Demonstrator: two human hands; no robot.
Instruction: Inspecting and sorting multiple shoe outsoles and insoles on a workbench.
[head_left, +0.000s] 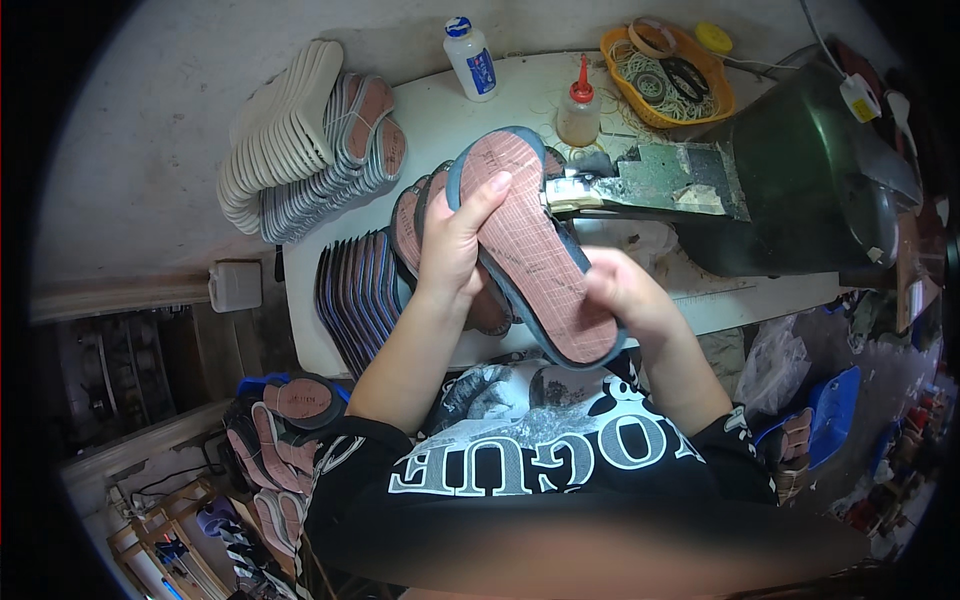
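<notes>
Between both hands I hold a sandal sole [535,250], with a pinkish-brown, line-patterned top and a dark blue-grey rim. It slants from upper left to lower right above the white table. My left hand [455,240] is closed on its left edge, thumb pressed on the patterned face. My right hand [632,290] grips the lower right edge; its fingers are partly hidden behind the sole. The metal tip of a green machine arm [665,185] is close to the sole's upper right edge; whether they touch I cannot tell. More pinkish soles [407,225] lie behind my left hand.
Dark curved soles [355,295] stand in a row on the white table [700,290]. Cream and grey soles [275,150] are stacked against the wall. A white bottle [470,65], a red-tipped bottle [578,115] and a yellow basket [665,75] stand farther back, beside the machine's dark green body [800,170].
</notes>
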